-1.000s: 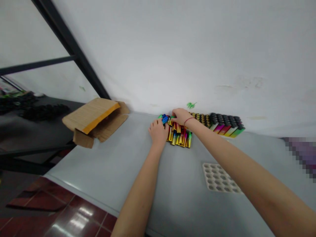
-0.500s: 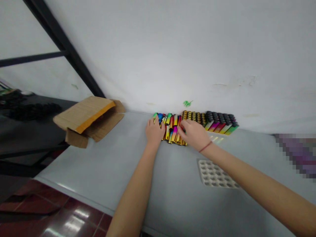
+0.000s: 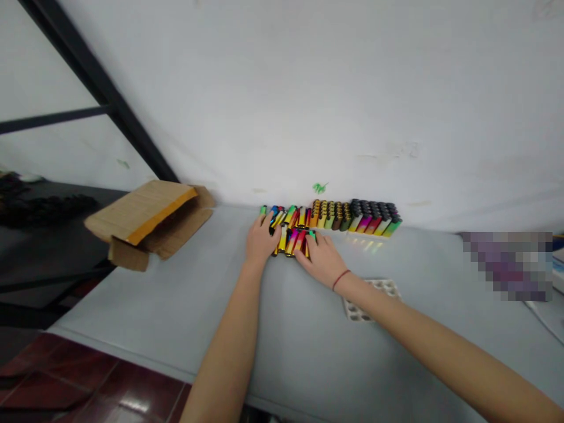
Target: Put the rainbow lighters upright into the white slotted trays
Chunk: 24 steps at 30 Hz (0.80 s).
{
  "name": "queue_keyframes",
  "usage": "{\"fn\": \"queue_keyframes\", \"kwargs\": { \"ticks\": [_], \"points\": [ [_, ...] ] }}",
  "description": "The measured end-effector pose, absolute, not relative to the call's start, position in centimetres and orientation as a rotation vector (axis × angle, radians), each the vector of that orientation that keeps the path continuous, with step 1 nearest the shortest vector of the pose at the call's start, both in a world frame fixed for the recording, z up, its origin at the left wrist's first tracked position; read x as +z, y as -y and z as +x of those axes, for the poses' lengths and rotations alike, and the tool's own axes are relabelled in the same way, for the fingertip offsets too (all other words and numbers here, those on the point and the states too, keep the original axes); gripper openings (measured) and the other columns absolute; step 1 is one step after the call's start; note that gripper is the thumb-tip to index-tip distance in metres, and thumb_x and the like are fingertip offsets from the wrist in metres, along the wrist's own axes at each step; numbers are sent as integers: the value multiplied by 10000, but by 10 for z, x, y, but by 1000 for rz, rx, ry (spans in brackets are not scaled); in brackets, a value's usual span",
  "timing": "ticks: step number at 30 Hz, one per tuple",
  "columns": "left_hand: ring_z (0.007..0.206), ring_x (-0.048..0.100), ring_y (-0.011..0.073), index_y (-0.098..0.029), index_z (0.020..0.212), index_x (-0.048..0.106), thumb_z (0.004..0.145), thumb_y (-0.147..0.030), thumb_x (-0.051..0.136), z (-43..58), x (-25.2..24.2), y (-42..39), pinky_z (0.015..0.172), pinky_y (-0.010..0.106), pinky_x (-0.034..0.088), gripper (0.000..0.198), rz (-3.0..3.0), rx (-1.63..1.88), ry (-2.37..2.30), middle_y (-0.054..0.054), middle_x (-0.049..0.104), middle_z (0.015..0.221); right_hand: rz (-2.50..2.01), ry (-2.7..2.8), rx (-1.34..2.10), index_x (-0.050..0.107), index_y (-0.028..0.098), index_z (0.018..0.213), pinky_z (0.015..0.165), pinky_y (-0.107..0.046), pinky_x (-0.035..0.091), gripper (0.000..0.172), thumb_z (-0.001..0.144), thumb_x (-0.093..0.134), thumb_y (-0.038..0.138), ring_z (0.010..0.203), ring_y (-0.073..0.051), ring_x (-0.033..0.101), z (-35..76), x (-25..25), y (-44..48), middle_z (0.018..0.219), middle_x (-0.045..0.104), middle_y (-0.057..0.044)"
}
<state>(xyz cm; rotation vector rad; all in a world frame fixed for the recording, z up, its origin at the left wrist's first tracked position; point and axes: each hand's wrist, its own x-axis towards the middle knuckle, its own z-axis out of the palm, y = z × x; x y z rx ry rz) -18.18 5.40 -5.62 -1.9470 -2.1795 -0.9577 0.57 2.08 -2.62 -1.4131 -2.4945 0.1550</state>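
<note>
Shiny colourful tubes, much like lighters, lie in two rows on the table by the wall. My left hand rests on the left end of these rows, thumb and fingers apart over the tubes. At the right end of the front row is my right hand, fingers stretched forward and thumb apart, touching the tubes. A green end shows at its fingertips. Beyond it, a block of upright tubes with gold ends stands beside a block with black tops.
A white tray with round hollows lies partly under my right forearm. An open cardboard box sits at the table's left, near a black metal frame. A blurred-out purple item is at the right.
My right hand has come from the back row by the gold-ended block to the right end of the front row, its fingers straighter. The left hand stays on the pile. The view has shifted slightly.
</note>
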Motion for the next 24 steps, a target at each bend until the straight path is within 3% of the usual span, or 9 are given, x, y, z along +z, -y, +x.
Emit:
{"fn": "queue_keyframes", "kwargs": {
  "ticks": [8,11,15,18,20,24],
  "points": [
    [1404,431,297,-159,1402,526,928,-332,450,-179,-61,-57,1163,508,345,511,-1925,-1031,2193,161,492,1493,-1404,2480,315,527,96,1356,1072,-434,355,531,1001,416,475,1377,-314,407,5,-24,-21,1368,567,-210],
    [1378,459,283,-104,1375,542,915,-300,450,-181,-60,-57,1164,465,362,508,-1957,-1089,2168,199,504,1462,-1426,2444,369,528,81,1356,1068,-413,380,530,994,441,460,1353,-298,456,16,-14,-25,1379,559,-230],
    [1299,537,264,-65,1329,572,889,-237,462,-182,-56,-55,1150,404,395,486,-1914,-1143,2212,210,571,1360,-1343,2475,348,548,98,1334,1029,-413,442,482,980,468,415,1180,-282,603,57,-5,-18,1311,625,-190],
    [1262,566,241,-72,1310,586,887,-172,408,-181,-55,-55,1143,380,407,470,-1877,-1189,2238,193,593,1332,-1297,2539,139,570,130,1339,1060,-487,419,556,916,556,492,1254,-336,545,98,-13,9,1401,564,-203],
    [1246,577,237,-82,1288,602,873,-137,392,-181,-55,-56,1142,380,410,468,-1868,-1203,2242,184,601,1326,-1325,2544,14,584,168,1350,1062,-537,409,589,888,580,532,1309,-364,490,122,-24,36,1445,529,-198],
    [1250,568,257,-124,1219,645,874,-136,382,-180,-60,-58,1136,430,417,434,-1851,-1210,2220,177,591,1330,-1416,2564,-122,481,367,1456,1058,-664,348,547,932,491,525,1381,-372,414,155,-48,83,1534,452,-87]
  ]
}}
